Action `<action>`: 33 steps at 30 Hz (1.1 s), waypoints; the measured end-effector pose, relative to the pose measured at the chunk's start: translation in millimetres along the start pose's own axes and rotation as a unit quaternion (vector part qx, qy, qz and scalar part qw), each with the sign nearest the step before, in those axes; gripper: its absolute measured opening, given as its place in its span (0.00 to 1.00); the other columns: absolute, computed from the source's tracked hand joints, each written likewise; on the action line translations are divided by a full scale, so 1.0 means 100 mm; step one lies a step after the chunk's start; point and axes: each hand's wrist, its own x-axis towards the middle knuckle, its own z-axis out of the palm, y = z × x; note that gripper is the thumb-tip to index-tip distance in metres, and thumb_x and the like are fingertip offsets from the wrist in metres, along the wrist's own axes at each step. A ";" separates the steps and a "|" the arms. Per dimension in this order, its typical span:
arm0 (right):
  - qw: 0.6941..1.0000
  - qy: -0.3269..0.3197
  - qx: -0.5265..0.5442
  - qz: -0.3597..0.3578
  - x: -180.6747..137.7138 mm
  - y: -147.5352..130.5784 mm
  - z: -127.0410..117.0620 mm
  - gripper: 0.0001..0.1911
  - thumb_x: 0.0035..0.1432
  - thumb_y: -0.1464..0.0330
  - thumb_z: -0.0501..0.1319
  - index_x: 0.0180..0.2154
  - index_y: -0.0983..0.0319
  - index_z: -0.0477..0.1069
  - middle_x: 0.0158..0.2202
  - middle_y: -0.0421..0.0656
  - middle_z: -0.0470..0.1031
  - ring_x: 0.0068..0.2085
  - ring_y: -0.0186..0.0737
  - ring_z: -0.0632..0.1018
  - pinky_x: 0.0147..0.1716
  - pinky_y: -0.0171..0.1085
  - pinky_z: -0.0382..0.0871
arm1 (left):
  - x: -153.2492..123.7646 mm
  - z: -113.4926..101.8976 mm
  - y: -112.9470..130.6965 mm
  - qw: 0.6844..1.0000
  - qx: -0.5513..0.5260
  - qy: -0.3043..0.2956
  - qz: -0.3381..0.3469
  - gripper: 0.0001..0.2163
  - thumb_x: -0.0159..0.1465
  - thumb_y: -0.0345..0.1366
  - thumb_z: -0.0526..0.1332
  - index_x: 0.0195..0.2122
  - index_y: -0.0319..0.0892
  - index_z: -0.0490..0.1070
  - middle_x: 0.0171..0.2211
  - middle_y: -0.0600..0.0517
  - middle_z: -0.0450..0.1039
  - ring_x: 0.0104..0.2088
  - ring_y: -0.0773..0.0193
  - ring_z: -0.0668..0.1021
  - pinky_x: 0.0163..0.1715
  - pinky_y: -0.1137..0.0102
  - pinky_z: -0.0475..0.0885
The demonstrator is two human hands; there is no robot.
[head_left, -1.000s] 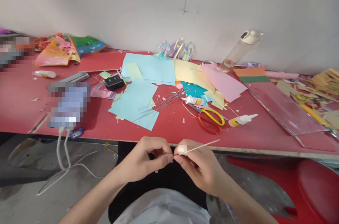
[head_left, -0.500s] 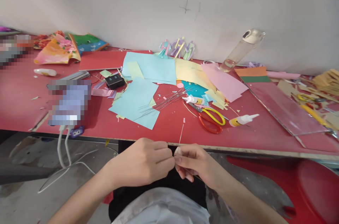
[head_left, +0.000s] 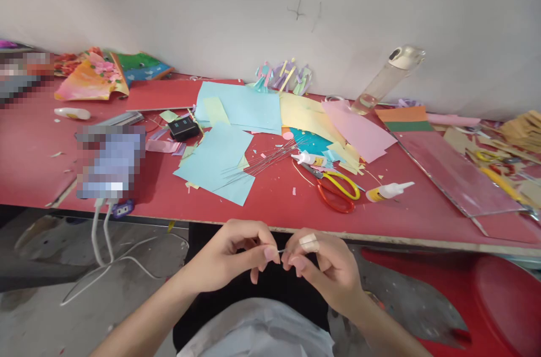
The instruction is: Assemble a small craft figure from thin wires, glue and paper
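Observation:
My left hand (head_left: 239, 255) and my right hand (head_left: 327, 267) meet just below the table's front edge, above my lap. Thumb and forefinger of the left are pinched on one end of a thin wire (head_left: 281, 251). The fingertips of the right close on the same wire a short gap away. Across the right forefinger lies a pale strip (head_left: 309, 242) that looks like tape or a plaster. Beyond the hands, several thin metal wires (head_left: 266, 163) lie over a light-blue paper sheet (head_left: 215, 160) and the red table.
Scissors with yellow and red handles (head_left: 338, 191) lie close to two small glue bottles (head_left: 389, 192). A clear water bottle (head_left: 386, 81) leans against the wall behind pink paper (head_left: 359, 129). At left are a black box (head_left: 183, 128) and a blurred-out device with cables. A red stool (head_left: 507, 300) stands at right.
Both hands have turned and their fingertips have drawn slightly apart, baring a short piece of wire between them. The wire end that stuck up above the right hand no longer shows there.

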 end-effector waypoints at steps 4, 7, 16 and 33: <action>0.998 -0.015 -0.012 -0.060 -0.09 -0.03 0.02 0.13 0.68 0.69 0.57 0.30 0.59 0.73 0.25 0.42 0.79 0.27 0.37 0.80 0.28 0.34 0.72 | 0.03 0.05 -0.12 0.988 -0.146 0.031 -0.027 0.12 0.64 0.42 0.65 0.30 0.37 0.74 0.20 0.56 0.63 0.19 0.73 0.66 0.17 0.78 0.69; 0.990 -0.033 -0.080 -0.109 -0.18 -0.11 -0.01 0.10 0.69 0.70 0.54 0.38 0.58 0.74 0.28 0.44 0.80 0.28 0.39 0.80 0.28 0.36 0.72 | 0.04 0.05 -0.17 0.985 -0.156 0.058 -0.036 0.12 0.65 0.40 0.65 0.30 0.37 0.75 0.21 0.56 0.64 0.19 0.74 0.67 0.17 0.79 0.67; 0.963 -0.052 -0.251 -0.082 0.06 -0.13 -0.15 0.06 0.65 0.75 0.58 0.41 0.59 0.70 0.34 0.45 0.75 0.36 0.41 0.73 0.36 0.40 0.69 | 0.07 0.03 -0.09 0.995 -0.080 0.018 -0.053 0.11 0.65 0.40 0.65 0.31 0.36 0.74 0.21 0.56 0.64 0.22 0.72 0.69 0.22 0.78 0.71; 0.990 -0.019 -0.004 0.142 0.05 -0.11 0.08 0.16 0.68 0.64 0.55 0.26 0.60 0.64 0.24 0.37 0.65 0.27 0.33 0.66 0.27 0.33 0.59 | 0.00 0.08 0.12 0.900 0.392 0.057 0.183 0.07 0.68 0.26 0.56 0.33 0.39 0.70 0.26 0.54 0.67 0.26 0.70 0.66 0.26 0.74 0.61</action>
